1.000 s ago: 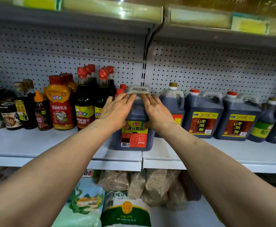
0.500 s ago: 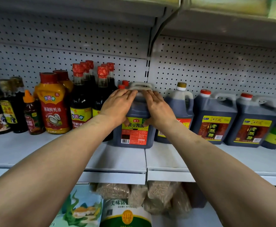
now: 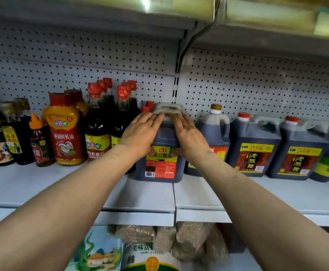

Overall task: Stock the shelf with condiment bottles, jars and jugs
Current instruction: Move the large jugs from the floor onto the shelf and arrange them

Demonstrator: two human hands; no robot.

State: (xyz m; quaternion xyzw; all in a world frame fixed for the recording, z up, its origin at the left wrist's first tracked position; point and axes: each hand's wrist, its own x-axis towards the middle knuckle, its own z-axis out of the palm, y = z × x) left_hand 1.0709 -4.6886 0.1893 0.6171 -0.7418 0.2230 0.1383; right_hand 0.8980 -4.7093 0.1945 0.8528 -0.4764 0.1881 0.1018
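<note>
The dark square plastic jug of soy sauce with a yellow and red label stands upright on the white metal shelf, near the seam between its two boards and set a little forward of the row behind it. Both hands lie flat against its shoulders, the left hand on the left side and the right hand on the right, fingers straight and reaching up to the grey handle; they press rather than clasp, with the thumbs low on the label. This jug looks all but placed, needing perhaps only a push back into line. To its left stand tall dark glass bottles with red caps, an orange squeeze bottle of oyster sauce with a red cap, and smaller bottles and jars at the far left. To its right are a round-shouldered brown jug with a gold cap and two dark vinegar jugs with red caps and yellow labels. So the back row is largely filled, while the front of the shelf lies bare, leaving room for more stock. How much remains to bring I cannot tell.
</note>
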